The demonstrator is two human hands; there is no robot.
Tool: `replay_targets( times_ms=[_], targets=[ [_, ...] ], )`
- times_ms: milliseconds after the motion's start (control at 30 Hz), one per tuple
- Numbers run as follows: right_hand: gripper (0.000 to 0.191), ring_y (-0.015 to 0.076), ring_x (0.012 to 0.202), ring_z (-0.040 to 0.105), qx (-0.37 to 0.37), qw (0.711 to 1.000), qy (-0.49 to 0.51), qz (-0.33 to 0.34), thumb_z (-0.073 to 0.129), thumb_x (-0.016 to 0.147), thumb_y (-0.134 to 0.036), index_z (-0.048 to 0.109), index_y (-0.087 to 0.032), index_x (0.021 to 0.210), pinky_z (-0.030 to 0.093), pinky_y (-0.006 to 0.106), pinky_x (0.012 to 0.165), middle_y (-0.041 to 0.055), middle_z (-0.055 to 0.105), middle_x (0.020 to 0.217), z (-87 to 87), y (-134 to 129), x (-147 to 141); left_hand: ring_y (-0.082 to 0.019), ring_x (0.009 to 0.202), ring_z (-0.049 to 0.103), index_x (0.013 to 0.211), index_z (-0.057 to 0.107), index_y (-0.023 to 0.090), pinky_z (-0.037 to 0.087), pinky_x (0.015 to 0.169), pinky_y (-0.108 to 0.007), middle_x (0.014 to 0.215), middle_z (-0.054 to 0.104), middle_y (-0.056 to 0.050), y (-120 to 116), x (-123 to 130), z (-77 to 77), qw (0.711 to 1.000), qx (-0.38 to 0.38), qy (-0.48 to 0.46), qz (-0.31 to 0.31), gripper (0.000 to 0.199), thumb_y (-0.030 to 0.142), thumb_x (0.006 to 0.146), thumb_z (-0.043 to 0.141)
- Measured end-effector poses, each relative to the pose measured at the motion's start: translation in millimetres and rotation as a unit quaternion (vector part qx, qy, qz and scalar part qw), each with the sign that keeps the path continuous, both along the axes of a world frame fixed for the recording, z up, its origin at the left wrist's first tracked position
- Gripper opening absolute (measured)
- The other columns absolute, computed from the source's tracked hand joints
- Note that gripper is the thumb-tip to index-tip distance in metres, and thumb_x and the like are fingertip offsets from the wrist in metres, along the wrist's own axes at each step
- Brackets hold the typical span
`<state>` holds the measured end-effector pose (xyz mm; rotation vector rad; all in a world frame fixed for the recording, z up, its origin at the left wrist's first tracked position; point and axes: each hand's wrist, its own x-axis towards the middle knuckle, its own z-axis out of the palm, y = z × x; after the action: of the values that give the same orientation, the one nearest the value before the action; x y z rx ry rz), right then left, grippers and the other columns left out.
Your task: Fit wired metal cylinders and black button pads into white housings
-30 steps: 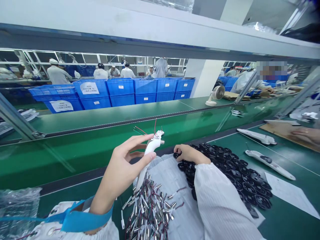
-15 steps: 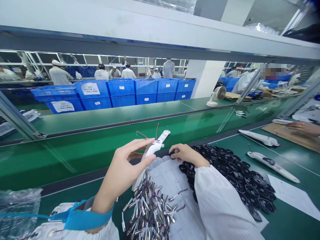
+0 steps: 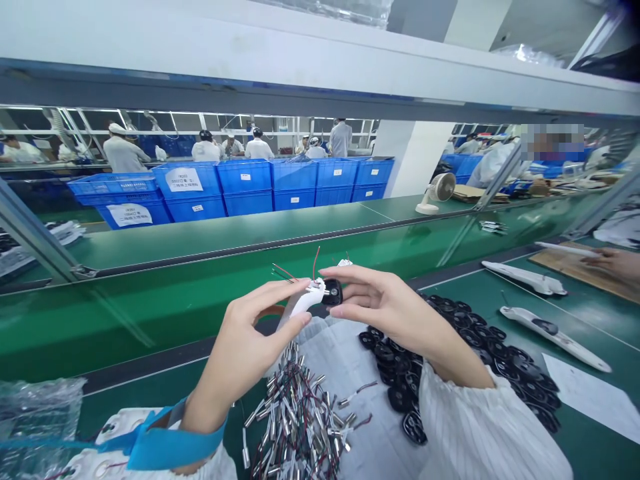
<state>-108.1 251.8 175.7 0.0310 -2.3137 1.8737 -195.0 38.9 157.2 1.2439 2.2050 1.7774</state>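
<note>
Between thumb and fingers, my left hand (image 3: 255,327) grips a white plastic housing (image 3: 306,301) with thin red and dark wires rising from it. My right hand (image 3: 375,300) pinches a small black plastic cover (image 3: 333,292) against the upper side of that housing. Below both hands lies a heap of small metal motors with wires (image 3: 300,420), on whitish sheet packing (image 3: 365,373). A pile of similar black covers (image 3: 400,380) spreads beneath and beyond my right forearm. The far end of the housing is partly hidden behind my right fingers.
Two long white housings (image 3: 555,339) rest on the green bench at right, near a paper sheet (image 3: 593,393). A co-worker's hand (image 3: 617,261) is at far right. Clear plastic bags (image 3: 37,420) lie left; a metal shelf beam (image 3: 300,60) crosses overhead.
My right hand has lifted from the edge of the black pile, carrying a black cover up to the white housing. My left hand has stayed almost still.
</note>
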Motion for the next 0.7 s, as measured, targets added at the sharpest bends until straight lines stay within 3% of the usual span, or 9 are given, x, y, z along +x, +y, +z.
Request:
replay_targets(
  times_ms=[133,300,567,700],
  targets=[
    [0.041,0.0167,0.090,0.075,-0.020,0.999,0.046,-0.019,0.088,0.074,-0.029,0.072,-0.023,0.111,0.063,0.032,0.091,0.0031,0.076,0.108,1.0,-2.7,-1.5,-0.024,0.114,0.069,0.121,0.077,0.041,0.064,0.087,-0.036,0.126,0.074,0.003,2.1,3.9,3.5,0.999,0.022,0.019,0.017,0.033,0.028,0.091,0.077],
    [0.042,0.0198,0.089,0.076,-0.010,0.996,0.072,-0.043,0.087,0.077,-0.034,0.075,-0.023,0.116,0.064,0.036,0.091,0.0041,0.078,0.102,2.2,-7.7,-1.2,-0.021,0.114,0.070,0.122,0.076,0.041,0.062,0.094,-0.036,0.124,0.075,0.006,4.4,8.5,3.2,0.997,0.044,0.058,0.029,0.036,0.023,0.091,0.078],
    [0.043,0.0217,0.085,0.077,-0.051,0.997,0.022,-0.048,0.092,0.068,-0.035,0.077,-0.021,0.106,0.065,0.036,0.084,0.0069,0.079,0.103,4.4,-7.5,-2.0,-0.023,0.117,0.066,0.119,0.076,0.033,0.056,0.100,-0.038,0.119,0.073,-0.001,4.5,11.3,4.3,0.995,0.018,0.100,-0.004,0.028,0.021,0.094,0.073],
    [0.045,0.0230,0.084,0.078,-0.088,0.996,0.009,-0.027,0.093,0.067,-0.037,0.077,-0.021,0.106,0.064,0.037,0.083,0.0042,0.079,0.087,1.7,-9.0,-4.4,-0.022,0.115,0.065,0.115,0.075,0.031,0.056,0.097,-0.037,0.113,0.071,-0.002,9.1,13.9,3.2,0.994,0.048,0.101,0.002,0.026,0.018,0.092,0.073]
  ],
)
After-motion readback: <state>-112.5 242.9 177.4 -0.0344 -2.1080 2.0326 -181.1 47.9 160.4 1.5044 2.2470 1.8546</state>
